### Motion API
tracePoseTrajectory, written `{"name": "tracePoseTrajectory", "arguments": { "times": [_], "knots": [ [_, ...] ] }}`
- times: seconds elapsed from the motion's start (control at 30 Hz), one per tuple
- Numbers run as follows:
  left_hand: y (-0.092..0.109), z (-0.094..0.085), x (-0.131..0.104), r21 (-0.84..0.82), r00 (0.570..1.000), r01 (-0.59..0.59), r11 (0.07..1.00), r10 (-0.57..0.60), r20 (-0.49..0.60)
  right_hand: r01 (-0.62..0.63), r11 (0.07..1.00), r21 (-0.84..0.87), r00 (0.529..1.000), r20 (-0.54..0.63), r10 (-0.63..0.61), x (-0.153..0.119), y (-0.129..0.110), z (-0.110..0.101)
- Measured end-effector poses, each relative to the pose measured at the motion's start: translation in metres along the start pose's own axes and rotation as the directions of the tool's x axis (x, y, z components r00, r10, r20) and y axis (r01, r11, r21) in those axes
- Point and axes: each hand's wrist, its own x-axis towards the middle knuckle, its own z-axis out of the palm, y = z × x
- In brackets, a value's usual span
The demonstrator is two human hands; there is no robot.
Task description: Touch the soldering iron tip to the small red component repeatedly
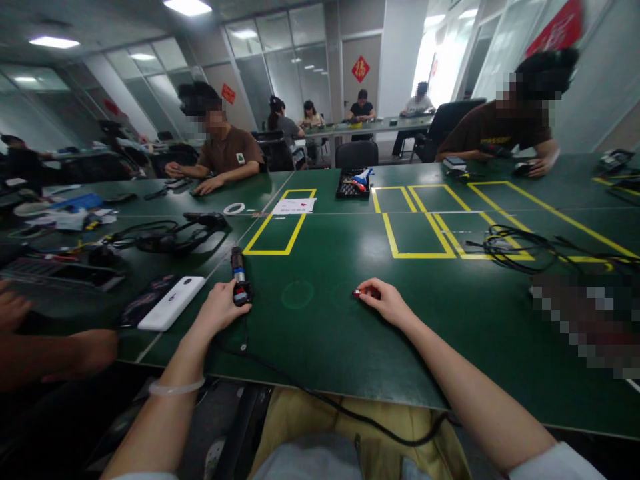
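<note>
My left hand [223, 308] is closed around the lower end of a black cylindrical device [239, 273] with a silver and blue band, resting on the green table. It looks like a flashlight, but I cannot be sure of its kind. A thin dark cord hangs below it. Over to the right, my right hand [389, 301] pinches a small red-and-black piece [357, 293] just above or on the tabletop; the fingers hide most of it. Two faint chalk-like circles lie between my hands, and the piece is over the right-hand circle [343, 294].
A white power bank [171, 304] lies left of my left hand, near a neighbour's arm [75, 353]. Ahead are yellow tape outlines [267, 253], a white paper [294, 206] and a black tray [345, 187] of tools. Black cables [505, 247] lie right. A cable [370, 423] crosses my lap.
</note>
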Motion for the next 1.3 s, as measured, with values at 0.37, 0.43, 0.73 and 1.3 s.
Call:
{"name": "tracePoseTrajectory", "arguments": {
  "times": [0.37, 0.43, 0.73, 1.3],
  "knots": [
    [0.116, 0.02, -0.006, -0.221, 0.954, -0.284, 0.933, 0.298, 0.033, 0.014, 0.998, 0.056, 1.0, -0.002, -0.014, 0.001, 0.001, 0.0],
    [0.145, 0.024, -0.007, -0.278, 0.932, -0.335, 0.901, 0.359, 0.042, 0.029, 0.998, 0.061, 1.0, -0.007, -0.029, 0.001, 0.0, 0.0],
    [0.23, 0.04, -0.007, -0.469, 0.813, -0.501, 0.728, 0.582, 0.035, 0.115, 0.99, -0.087, 0.989, -0.086, -0.122, 0.001, 0.007, -0.007],
    [0.242, 0.043, -0.016, -0.398, 0.834, -0.475, 0.785, 0.546, 0.081, 0.132, 0.982, -0.134, 0.987, -0.075, -0.143, 0.001, 0.009, -0.013]
  ]
}}
